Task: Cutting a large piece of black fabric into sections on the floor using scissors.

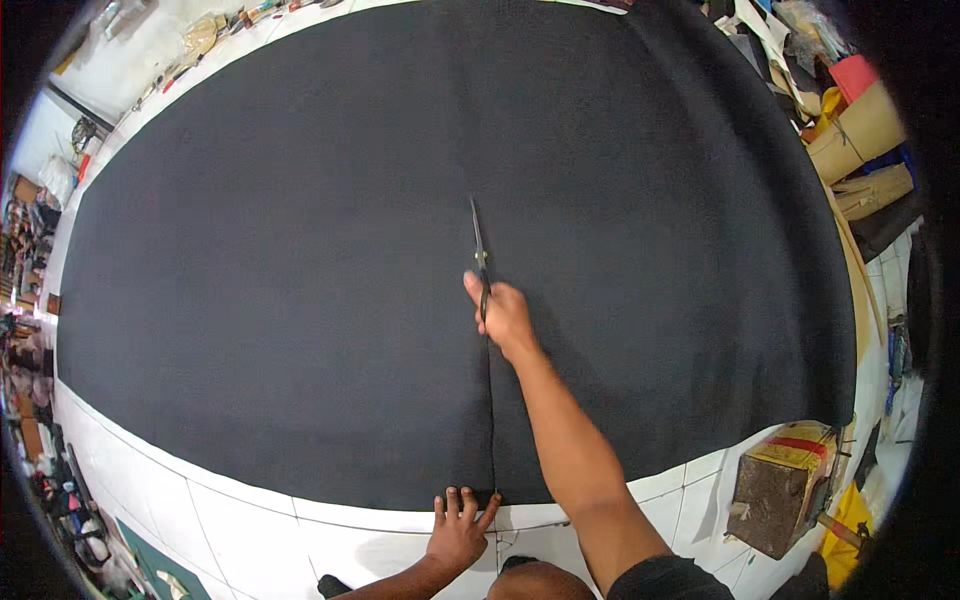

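Observation:
A large sheet of black material [270, 270] lies spread over the white tiled floor. My right hand [508, 318] is closed around the handles of a pair of scissors [479, 240], near the middle of the sheet. The blades point away from me and look nearly closed along the surface. From the scissors a straight cut runs back to the sheet's near edge. There my left hand [460, 528] presses its spread fingertips on the edge, with the thumb beside the end of the cut.
At the near right stands a brown block-like box [775, 490], with a hammer [843, 530] beside it. Rolled tan sheets [855, 135] and scraps crowd the far right. Assorted small items line the left side. White tiles [250, 540] border the sheet's near side.

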Tool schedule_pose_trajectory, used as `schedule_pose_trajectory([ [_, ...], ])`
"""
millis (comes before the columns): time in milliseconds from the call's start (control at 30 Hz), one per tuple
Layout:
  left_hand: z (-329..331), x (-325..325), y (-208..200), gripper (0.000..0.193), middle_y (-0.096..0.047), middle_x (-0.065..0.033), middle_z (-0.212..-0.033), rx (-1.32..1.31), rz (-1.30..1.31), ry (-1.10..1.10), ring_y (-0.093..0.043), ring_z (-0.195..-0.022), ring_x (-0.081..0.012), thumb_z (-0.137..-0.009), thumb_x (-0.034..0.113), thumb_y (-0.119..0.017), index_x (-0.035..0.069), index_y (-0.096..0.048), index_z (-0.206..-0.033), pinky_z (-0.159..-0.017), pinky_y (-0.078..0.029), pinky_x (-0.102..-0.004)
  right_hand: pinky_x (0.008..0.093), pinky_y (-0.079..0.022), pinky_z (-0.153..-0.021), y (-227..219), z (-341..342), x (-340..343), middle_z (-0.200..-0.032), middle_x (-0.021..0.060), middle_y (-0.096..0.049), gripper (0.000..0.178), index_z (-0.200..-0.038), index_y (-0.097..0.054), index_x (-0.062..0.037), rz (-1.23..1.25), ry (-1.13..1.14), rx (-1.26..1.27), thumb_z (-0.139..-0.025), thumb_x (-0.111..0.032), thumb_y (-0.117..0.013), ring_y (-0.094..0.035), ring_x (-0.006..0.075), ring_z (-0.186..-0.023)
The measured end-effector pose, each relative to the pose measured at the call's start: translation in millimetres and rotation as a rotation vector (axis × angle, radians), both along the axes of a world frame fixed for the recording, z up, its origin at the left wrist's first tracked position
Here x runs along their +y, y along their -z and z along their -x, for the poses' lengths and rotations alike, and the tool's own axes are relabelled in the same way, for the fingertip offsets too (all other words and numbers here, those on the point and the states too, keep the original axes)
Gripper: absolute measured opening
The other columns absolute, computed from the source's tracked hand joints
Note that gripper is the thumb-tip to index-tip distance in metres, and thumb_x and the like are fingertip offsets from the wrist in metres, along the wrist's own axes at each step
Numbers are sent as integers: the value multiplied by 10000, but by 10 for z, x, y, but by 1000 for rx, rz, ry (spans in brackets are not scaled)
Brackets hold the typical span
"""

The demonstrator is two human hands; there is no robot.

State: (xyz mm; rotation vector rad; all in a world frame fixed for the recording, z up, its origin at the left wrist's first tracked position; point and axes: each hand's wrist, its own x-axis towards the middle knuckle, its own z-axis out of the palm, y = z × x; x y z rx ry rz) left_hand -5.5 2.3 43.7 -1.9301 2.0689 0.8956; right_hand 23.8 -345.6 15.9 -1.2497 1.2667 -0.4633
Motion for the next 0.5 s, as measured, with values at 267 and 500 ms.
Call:
schedule_pose_trajectory([
  [267,-23,-11,-16,682,-320,-354,-1365,26,-53,-6,-311,-1271,-600,-866,225,-550,217,-279,-1491,-1020,-273,-693,265,-410,-464,17,-544,-823,-571,22,-528,544,-652,-532,-81,26,6,-95,-840,-579,-642,-492,105,-465],
  [500,-759,-1430,-442,701,-554,-206,-1134,154,131,-538,-513,-1140,-373,-782,318,-699,95,-418,-1384,-934,-452,-468,263,-419,-465,43,-580,-892,-579,27,-546,556,-661,-541,-70,61,7,-17,-837,-586,-644,-516,110,-480],
])
